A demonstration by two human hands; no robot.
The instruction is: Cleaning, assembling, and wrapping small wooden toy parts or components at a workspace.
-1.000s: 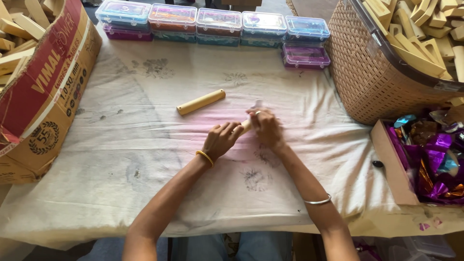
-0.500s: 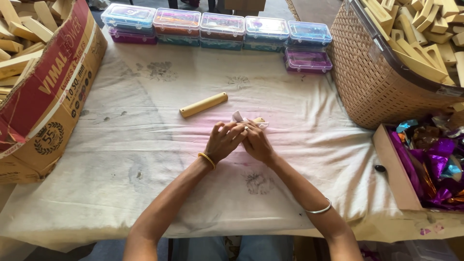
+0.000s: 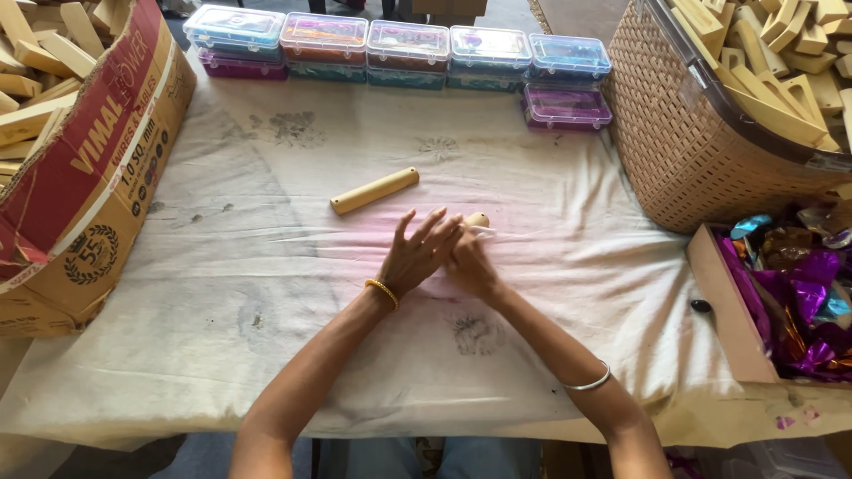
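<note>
My left hand (image 3: 414, 255) and my right hand (image 3: 468, 265) meet at the middle of the cloth-covered table (image 3: 266, 293). Between them is a small pale wooden piece (image 3: 477, 219) with a bit of clear wrap at its end; only its tip shows past the fingers. My left hand's fingers are spread and press against it, and my right hand is closed around it from below. A second wooden stick (image 3: 374, 191), pale yellow and rounded, lies loose on the cloth just beyond my left hand.
A cardboard box (image 3: 80, 195) of wooden pieces stands at left. A woven basket (image 3: 692, 151) of wooden pieces is at right, beside a box (image 3: 781, 302) of shiny purple wrappers. Several clear plastic cases (image 3: 408, 44) line the far edge. A small black object (image 3: 701, 306) lies near the wrapper box.
Both hands have shifted slightly and my left fingers have spread open over the piece. The loose stick stays where it was.
</note>
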